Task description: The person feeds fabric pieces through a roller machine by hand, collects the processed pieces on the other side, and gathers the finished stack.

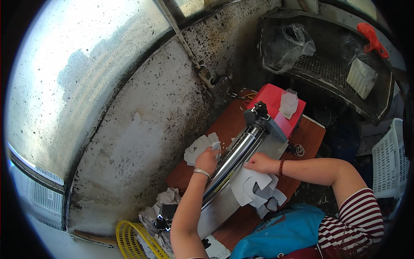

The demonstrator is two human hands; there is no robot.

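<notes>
A machine with a long shiny metal roller (235, 156) runs diagonally between my hands. On its far left side my left hand (206, 161) is closed on a small pale cut piece (216, 146), beside a loose pile of white cut pieces (196, 149). My right hand (262, 164) is on the near side of the roller, fingers curled and pinching the top edge of a white sheet piece (239, 183). More white and grey pieces (268, 197) overlap beneath and beside it, on the metal bed (220, 210) and past its edge.
The machine's red end housing (269, 97) carries a small clear bag (289, 103). A brown tabletop (312, 137) supports the machine. Stacked pieces (157, 211) and a yellow basket (125, 238) are at lower left. A stained wall (133, 151) rises left; a white basket (388, 157) stands right.
</notes>
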